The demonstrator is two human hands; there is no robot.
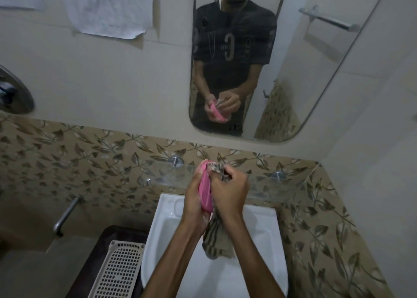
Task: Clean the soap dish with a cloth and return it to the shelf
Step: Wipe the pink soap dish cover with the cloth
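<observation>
Head camera showed both hands raised above the white ceramic sink [266, 234]. The left hand [194, 198] curled around the pink oval plastic soap dish [206, 189], holding it on edge just in front of the clear glass shelf [282, 186] above the sink. The right hand [230, 192] gripped a brown striped cloth [217, 241], pressing it against the dish; the cloth's tail hung over the sink.

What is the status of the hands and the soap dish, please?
Left hand grips pink soap dish over sink. Right hand rubs cloth on it. Glass shelf behind, unobstructed.
</observation>
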